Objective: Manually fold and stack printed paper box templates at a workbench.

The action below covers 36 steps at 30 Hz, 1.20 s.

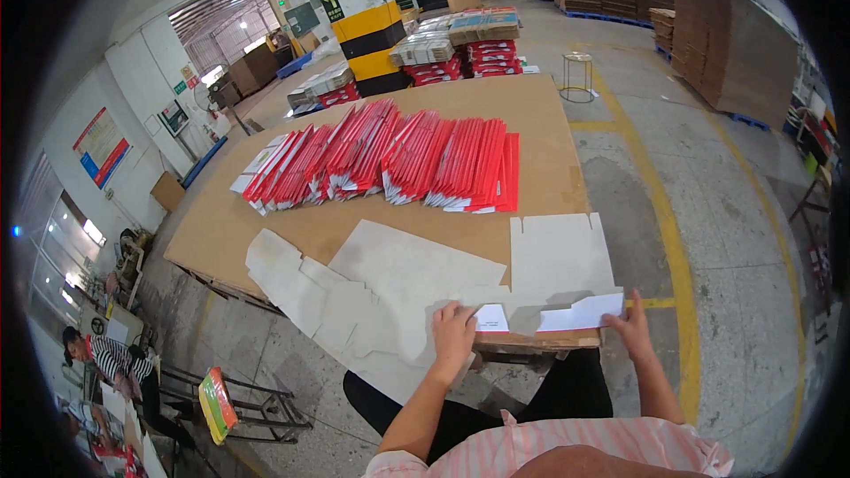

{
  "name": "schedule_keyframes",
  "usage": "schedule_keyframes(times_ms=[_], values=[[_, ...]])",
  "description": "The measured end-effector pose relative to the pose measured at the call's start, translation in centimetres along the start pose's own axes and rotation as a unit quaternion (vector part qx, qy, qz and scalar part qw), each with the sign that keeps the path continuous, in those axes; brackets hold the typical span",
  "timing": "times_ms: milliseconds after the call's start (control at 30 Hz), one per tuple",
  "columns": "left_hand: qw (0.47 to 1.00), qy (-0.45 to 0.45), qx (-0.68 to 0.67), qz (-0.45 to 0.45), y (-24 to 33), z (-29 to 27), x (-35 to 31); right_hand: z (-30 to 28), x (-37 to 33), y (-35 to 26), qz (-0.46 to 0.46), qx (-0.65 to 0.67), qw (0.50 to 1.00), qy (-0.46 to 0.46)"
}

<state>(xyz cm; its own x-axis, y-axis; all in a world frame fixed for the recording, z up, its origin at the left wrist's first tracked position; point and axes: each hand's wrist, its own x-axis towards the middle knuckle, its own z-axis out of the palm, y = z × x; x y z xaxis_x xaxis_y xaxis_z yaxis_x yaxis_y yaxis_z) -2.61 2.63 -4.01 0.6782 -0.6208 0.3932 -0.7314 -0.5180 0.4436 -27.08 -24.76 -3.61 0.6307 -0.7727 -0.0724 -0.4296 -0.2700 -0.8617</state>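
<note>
- Resting at the near edge of the worktop [544,155], the left hand [453,333] is touching white card, fingers close together; whether this grip is pinching, I cannot tell.
- The right hand [629,329] is meeting the right end of the folded flap [580,312], thumb and forefinger apart; its hold is unclear.
- The card blank [560,257] is lying at the near-right corner.
- Loose card sheets [421,257] are lying leftward, overhanging the near edge.
- Red-and-white folded pieces [416,155] are leaning in a row toward the far edge.

head-worn fisheye, downward across table [549,159]
</note>
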Motion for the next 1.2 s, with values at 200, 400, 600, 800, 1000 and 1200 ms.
schedule_keyframes(times_ms=[200,400,600,800,1000,1200], values=[[0.982,-0.031,-0.176,0.066,3.7,4.2,-0.6,1.7,0.1,-4.5,-0.112,0.456,0.873,0.133],[0.971,-0.075,-0.210,0.088,6.5,6.1,-1.5,8.2,-1.3,-9.4,-0.418,-0.265,0.867,0.065],[0.932,-0.224,0.140,0.249,6.0,-1.4,-6.0,9.9,-0.9,-7.2,-0.411,-0.244,0.879,0.000],[0.976,-0.065,0.111,0.175,7.9,-3.9,0.2,9.2,-0.4,-6.9,-0.392,-0.091,0.913,0.065],[0.968,0.059,0.223,0.100,-1.5,-2.0,1.8,9.9,-0.3,-7.1,-0.423,-0.174,0.887,0.063],[0.969,-0.036,0.182,-0.164,-5.9,-6.4,-3.1,10.0,-0.7,-7.2,-0.434,-0.308,0.846,0.034]])
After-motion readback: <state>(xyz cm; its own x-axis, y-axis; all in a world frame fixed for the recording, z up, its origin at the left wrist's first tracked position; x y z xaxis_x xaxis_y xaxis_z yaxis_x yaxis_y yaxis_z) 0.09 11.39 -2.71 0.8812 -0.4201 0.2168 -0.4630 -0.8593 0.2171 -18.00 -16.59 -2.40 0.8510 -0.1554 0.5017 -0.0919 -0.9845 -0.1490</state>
